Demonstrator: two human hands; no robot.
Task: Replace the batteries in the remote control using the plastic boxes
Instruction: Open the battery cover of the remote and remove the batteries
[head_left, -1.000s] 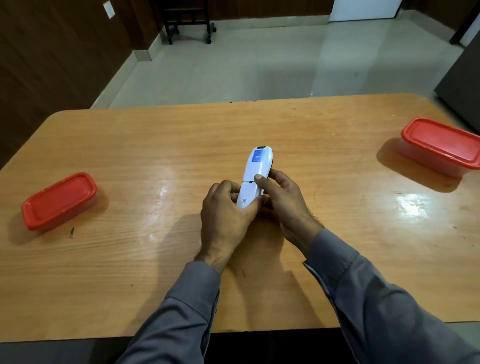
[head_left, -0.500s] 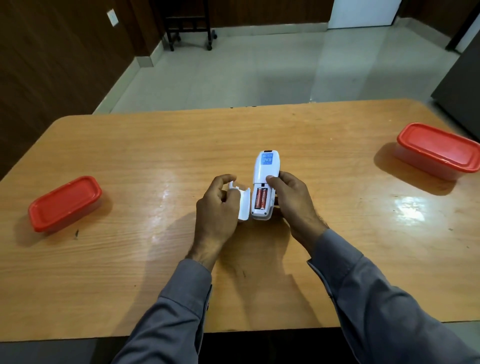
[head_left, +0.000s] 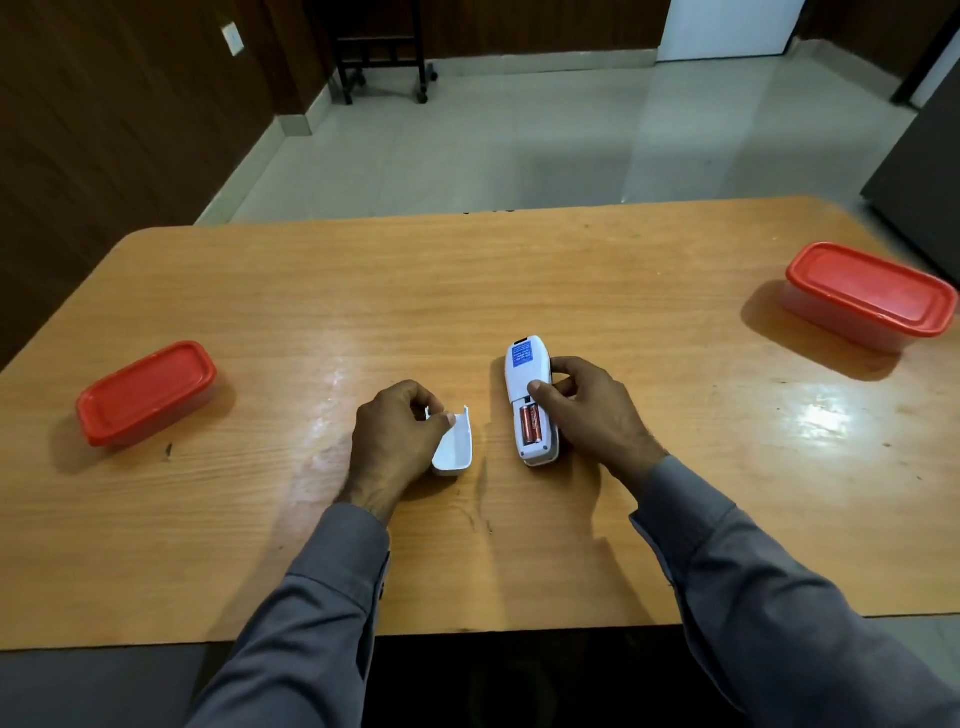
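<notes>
From the head view we look down on a wooden bench (head_left: 519, 291) with rounded far corners. The white remote control (head_left: 529, 384) lies back-up a little right of the bench's middle, closer to the near edge than to the far one. Its long axis runs from the near edge toward the far edge, leaning slightly left at the far end; the end with the blue label points away from us and the open battery bay points toward us. Two orange-red batteries (head_left: 532, 423) sit side by side in that bay, lengthwise along the remote.

Our right hand (head_left: 587, 410) grips the remote control from its right side, thumb laid across the back just above the bay and fingers curled round the far edge. Our left hand (head_left: 395, 431) pinches the white battery cover (head_left: 454, 441), which is off the remote and just left of it, its near end on or close above the bench; we cannot tell which. The cover's hollow side faces up and right.

Near the left edge stands a plastic box with a red lid (head_left: 145, 392), closed. A second box (head_left: 870, 296), also closed under a red lid, stands near the far right corner. We cannot see what either holds.
</notes>
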